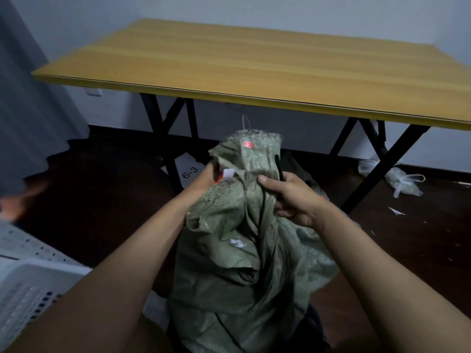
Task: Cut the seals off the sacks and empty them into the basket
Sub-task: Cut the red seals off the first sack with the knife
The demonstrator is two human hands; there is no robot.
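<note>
The green woven sack (pixel 244 245) stands on the dark floor (pixel 107 200) before the table (pixel 229 67), long axis upright, its bunched neck toward 12 o'clock. A small red tag (pixel 248 144) near the top is unreadable. The left hand (pixel 204 179) grips the neck at 10 o'clock; the right hand (pixel 290 197) curls round a thin black tool (pixel 279 169). A sheet (pixel 188 169) reads "6-3". A white basket (pixel 33 284) sits at 8 o'clock, contents unseen

The left hand (pixel 204 178) has its fingers buried in the folds of the green sack (pixel 237 250), so its grip is unseen. The white basket (pixel 28 284) is cut off at the left edge. The whole view is blurred.
</note>
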